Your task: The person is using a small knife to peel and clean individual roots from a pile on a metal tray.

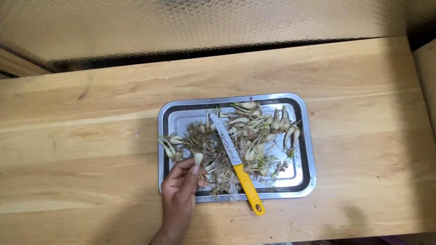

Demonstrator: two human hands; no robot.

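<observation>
Head view: one steel tray on a wooden table.
Left hand: fingertips pinched on one pale bulb, at the tray's near-left edge.
Right hand: out of view.
Knife: one, yellow-handled, resting across the bulbs.
Progress: many rooted bulbs look untrimmed; exact count unclear.

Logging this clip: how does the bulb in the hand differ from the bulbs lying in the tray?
The held bulb is a single one, pinched in the left hand's fingertips at the tray's near edge; the tray bulbs lie loose in a heap. The held bulb is apart from the yellow-handled knife; the tray bulbs lie under and around its blade. Both are small and pale.
</observation>
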